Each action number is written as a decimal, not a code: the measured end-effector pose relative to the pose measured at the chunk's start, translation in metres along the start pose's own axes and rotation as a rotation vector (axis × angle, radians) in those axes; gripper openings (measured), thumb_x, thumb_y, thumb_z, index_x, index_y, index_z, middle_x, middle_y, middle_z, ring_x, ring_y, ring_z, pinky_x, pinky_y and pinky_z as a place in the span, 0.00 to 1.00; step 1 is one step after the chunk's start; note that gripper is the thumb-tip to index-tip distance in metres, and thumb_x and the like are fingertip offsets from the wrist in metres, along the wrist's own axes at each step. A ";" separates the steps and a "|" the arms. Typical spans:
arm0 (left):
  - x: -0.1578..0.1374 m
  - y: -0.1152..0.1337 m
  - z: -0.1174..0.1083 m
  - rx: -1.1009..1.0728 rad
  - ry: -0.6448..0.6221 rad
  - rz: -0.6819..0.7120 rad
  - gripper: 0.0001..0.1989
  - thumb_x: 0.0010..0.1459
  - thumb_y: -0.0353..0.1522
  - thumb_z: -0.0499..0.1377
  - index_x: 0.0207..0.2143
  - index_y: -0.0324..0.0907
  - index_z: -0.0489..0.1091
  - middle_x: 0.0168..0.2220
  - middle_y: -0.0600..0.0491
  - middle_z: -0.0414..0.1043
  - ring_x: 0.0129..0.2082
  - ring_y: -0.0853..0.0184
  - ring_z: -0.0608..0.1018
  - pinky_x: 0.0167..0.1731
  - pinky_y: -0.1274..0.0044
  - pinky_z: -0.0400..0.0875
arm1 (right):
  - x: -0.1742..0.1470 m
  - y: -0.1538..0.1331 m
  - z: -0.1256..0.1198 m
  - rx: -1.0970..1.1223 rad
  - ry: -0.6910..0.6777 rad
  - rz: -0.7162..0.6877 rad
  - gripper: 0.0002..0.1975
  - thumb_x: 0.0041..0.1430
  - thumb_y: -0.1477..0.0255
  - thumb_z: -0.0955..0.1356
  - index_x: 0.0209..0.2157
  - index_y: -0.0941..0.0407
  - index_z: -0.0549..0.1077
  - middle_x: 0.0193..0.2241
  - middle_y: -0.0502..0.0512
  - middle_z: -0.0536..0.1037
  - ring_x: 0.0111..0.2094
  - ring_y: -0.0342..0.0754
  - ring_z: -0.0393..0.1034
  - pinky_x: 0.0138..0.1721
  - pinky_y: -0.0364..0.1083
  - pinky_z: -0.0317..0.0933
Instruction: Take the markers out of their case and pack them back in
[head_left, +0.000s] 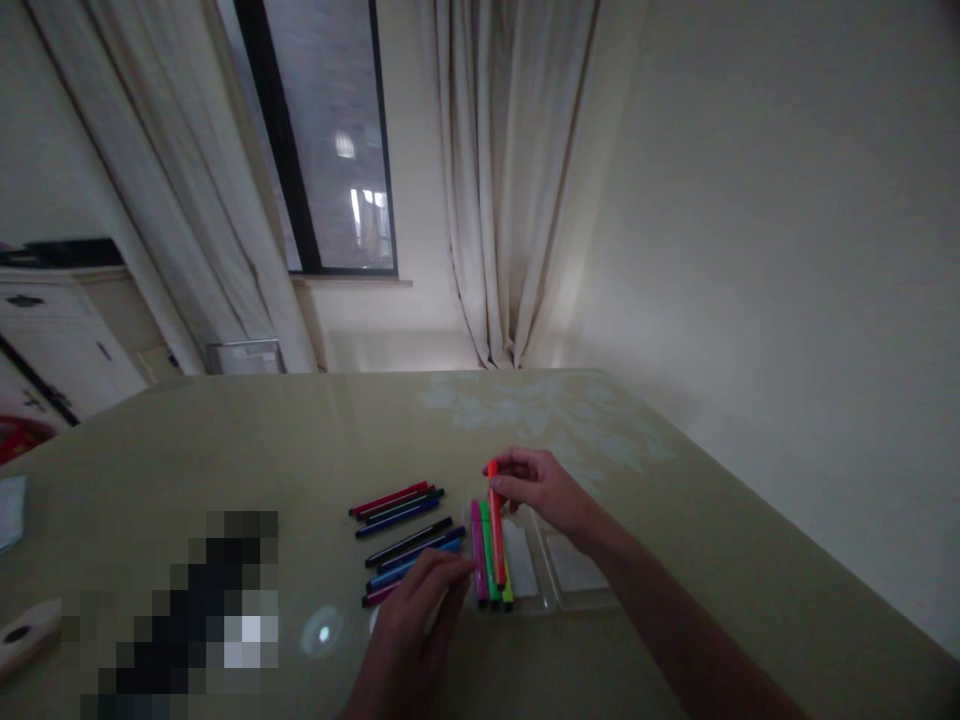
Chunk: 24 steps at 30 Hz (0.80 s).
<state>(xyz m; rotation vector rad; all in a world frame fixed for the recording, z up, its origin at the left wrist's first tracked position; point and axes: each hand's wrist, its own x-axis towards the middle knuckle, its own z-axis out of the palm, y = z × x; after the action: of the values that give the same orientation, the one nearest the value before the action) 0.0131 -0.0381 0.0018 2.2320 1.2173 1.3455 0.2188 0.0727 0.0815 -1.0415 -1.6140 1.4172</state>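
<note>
My right hand [534,483] grips an orange-red marker [496,530] near its upper end, thumb and fingers round it. The marker slants over a clear plastic case [553,585] that lies open. Inside the case's left part are a purple marker [478,560], a green marker [487,545] and a yellow-green marker [509,595], side by side. My left hand [427,590] is at the left edge of the case, fingers bent together, fingertips close to the purple marker. What they pinch, if anything, is hidden. Several dark, blue and red markers [409,545] lie loose left of the case, some partly behind my left hand.
The pale green table [300,450] reaches back to curtains [517,180] and a window [337,140]. A wall [787,300] runs along its right side. At the left are a blurred-out dark patch [187,610], a pale object with a dark spot [30,635] and a cabinet [67,340].
</note>
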 end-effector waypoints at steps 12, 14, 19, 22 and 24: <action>-0.005 -0.004 0.017 0.421 -0.422 0.335 0.28 0.62 0.23 0.56 0.64 0.47 0.64 0.60 0.51 0.74 0.54 0.61 0.79 0.53 0.69 0.75 | 0.012 0.045 -0.021 -0.335 -0.106 0.326 0.06 0.54 0.71 0.72 0.30 0.60 0.79 0.23 0.52 0.82 0.26 0.45 0.78 0.28 0.40 0.69; -0.005 -0.005 0.016 0.431 -0.424 0.363 0.27 0.65 0.25 0.56 0.64 0.49 0.64 0.61 0.53 0.74 0.55 0.62 0.78 0.55 0.69 0.74 | 0.013 0.051 -0.018 -0.384 -0.079 0.321 0.04 0.53 0.73 0.72 0.29 0.59 0.79 0.22 0.51 0.82 0.26 0.46 0.78 0.28 0.40 0.69; -0.009 -0.010 0.019 0.465 -0.423 0.402 0.26 0.69 0.30 0.57 0.67 0.52 0.61 0.63 0.57 0.72 0.59 0.63 0.75 0.57 0.70 0.71 | 0.012 0.054 -0.019 -0.495 -0.043 0.294 0.01 0.52 0.75 0.73 0.29 0.59 0.78 0.20 0.50 0.79 0.21 0.44 0.73 0.24 0.39 0.63; -0.012 -0.011 0.021 0.484 -0.401 0.414 0.26 0.70 0.31 0.56 0.68 0.52 0.59 0.63 0.58 0.71 0.59 0.63 0.75 0.57 0.70 0.71 | 0.011 0.051 -0.022 -0.551 -0.043 0.273 0.07 0.48 0.76 0.75 0.32 0.59 0.78 0.22 0.50 0.80 0.23 0.44 0.73 0.24 0.39 0.61; -0.013 -0.012 0.022 0.494 -0.385 0.426 0.25 0.69 0.30 0.56 0.67 0.51 0.60 0.63 0.58 0.71 0.58 0.63 0.75 0.56 0.70 0.71 | 0.009 0.047 -0.024 -0.595 -0.048 0.246 0.13 0.44 0.75 0.78 0.34 0.58 0.79 0.26 0.50 0.81 0.27 0.45 0.75 0.26 0.39 0.61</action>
<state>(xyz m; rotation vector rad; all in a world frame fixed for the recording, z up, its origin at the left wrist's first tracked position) 0.0222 -0.0366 -0.0249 3.0505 1.0500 0.7044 0.2415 0.0936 0.0376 -1.5969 -2.0610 1.1312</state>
